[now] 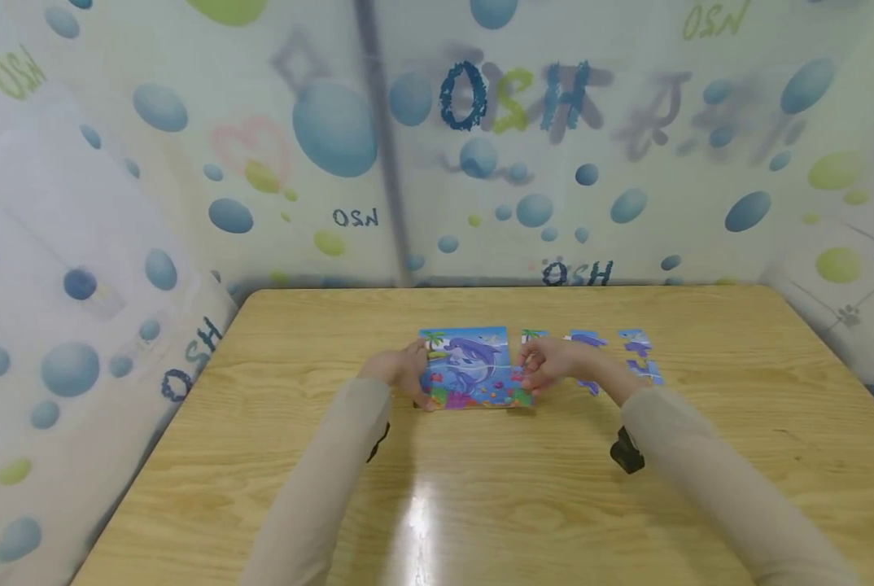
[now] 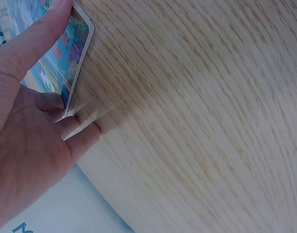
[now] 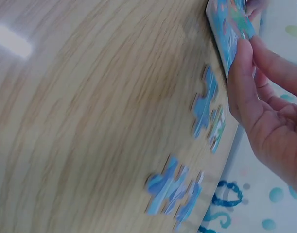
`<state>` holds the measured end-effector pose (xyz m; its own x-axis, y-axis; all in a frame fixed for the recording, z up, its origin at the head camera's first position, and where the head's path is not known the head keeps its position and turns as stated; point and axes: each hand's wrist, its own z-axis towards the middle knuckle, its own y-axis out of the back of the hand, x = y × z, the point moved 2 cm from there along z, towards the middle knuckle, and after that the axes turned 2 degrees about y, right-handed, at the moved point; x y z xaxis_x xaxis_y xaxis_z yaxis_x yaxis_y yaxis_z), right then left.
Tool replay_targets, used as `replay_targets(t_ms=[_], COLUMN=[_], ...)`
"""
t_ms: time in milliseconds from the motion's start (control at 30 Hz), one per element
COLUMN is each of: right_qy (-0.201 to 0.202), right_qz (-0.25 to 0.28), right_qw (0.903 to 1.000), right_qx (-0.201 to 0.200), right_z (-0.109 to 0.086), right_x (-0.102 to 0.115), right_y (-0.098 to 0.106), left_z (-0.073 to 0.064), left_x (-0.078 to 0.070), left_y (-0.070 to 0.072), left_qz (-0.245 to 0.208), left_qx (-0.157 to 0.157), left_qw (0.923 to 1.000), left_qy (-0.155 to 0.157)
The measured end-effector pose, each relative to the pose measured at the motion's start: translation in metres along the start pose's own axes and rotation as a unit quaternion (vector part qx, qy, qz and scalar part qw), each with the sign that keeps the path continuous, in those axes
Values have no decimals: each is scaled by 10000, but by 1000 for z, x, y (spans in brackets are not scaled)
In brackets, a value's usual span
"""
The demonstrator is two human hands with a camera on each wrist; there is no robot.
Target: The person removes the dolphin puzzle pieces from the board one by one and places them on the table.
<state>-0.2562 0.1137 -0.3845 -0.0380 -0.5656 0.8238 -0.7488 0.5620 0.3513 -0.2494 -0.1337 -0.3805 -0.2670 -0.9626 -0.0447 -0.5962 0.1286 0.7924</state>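
Note:
A jigsaw puzzle board (image 1: pixel 469 366) with a dolphin and sea picture lies at the middle of the wooden table. My left hand (image 1: pixel 404 370) grips its left edge; in the left wrist view the thumb lies over the picture and the curled fingers meet the edge. At the board's lower right, my right hand (image 1: pixel 550 362) pinches a small puzzle piece (image 3: pixel 241 22) between thumb and forefinger. That piece shows orange and green, held over the board; the fingers partly hide it. In the head view the right hand partly covers loose pieces behind it.
Right of the board lie several loose puzzle pieces (image 1: pixel 638 346) in columns, also blue pieces (image 3: pixel 205 104) in the right wrist view. The wooden table (image 1: pixel 298 342) ends at a patterned curtain (image 1: pixel 466 203) behind. Light glares on the front of the tabletop.

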Motion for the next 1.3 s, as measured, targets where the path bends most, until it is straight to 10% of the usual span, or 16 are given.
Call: replay_targets(t_ms=[567,1067,1300], right_qy=[-308,-1359,-1183], right_qz=[76,-790,-1275], right_qw=[9992,9860,9823], right_qx=[223,-551,-694], right_z=[-24,-16,-14], right_x=[-28,-21,-15], right_y=[0,-5,0], left_z=[2,3,0], left_x=[1,3,3], left_y=[0,0,0], left_qz=[-297,-384,-574], left_qx=[-25,19,-24], left_qw=[9995,9993,9983], left_qy=[66,43,37])
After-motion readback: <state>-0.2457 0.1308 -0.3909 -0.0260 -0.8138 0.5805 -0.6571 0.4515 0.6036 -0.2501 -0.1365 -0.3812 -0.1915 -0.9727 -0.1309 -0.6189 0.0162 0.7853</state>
